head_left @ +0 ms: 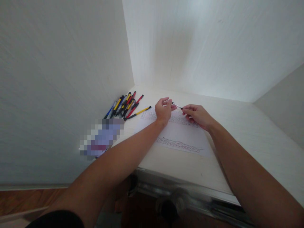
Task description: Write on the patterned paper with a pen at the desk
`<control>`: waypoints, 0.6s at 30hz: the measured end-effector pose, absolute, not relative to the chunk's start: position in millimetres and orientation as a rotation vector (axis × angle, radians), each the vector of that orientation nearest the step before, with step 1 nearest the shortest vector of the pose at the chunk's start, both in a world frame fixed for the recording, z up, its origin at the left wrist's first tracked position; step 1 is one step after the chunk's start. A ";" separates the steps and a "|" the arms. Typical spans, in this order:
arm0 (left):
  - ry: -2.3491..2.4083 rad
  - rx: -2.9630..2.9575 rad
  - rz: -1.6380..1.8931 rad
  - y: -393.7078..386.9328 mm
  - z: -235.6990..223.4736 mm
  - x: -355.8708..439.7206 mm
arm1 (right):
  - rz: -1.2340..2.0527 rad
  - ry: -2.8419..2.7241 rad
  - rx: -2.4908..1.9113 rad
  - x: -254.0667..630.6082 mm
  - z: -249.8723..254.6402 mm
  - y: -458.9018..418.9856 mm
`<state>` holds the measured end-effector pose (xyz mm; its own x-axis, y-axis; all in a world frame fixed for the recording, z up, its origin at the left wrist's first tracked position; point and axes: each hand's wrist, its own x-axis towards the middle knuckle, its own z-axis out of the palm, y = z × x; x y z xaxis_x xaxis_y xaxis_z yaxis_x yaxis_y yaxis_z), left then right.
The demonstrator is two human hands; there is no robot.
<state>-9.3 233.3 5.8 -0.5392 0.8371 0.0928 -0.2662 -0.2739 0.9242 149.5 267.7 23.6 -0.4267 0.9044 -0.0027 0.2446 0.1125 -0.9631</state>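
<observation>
A thin pen [177, 105] with a clear or pale shaft and dark ends is held between my two hands above a sheet of paper. My left hand [163, 109] is closed around its left end, thumb and fingers bent inward. The fingertips of my right hand [196, 114] pinch the dark right end. Beneath both hands lies the white paper [182, 133], covered with lines of small handwriting at its top and bottom. My fingers hide part of the pen, so whether it is one piece or two I cannot tell.
Several pens in yellow, red, blue and black [125, 106] lie heaped to the left, beside the wall [71, 63]. A blurred-out bluish item [103, 136] is nearer me. The white table [249, 133] meets walls behind; its front edge [185, 180] runs below my forearms.
</observation>
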 end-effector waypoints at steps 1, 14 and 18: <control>1.203 0.778 1.895 233.3 5.5 -9.0 | 1.325 -1.789 -1.108 149.8 23.5 268.0; 1.223 0.813 1.976 235.9 5.3 -13.5 | 1.157 -1.930 -1.127 159.5 16.7 279.8; 1.314 0.829 1.994 238.4 4.4 -19.6 | 1.123 -1.999 -1.142 169.8 20.0 284.3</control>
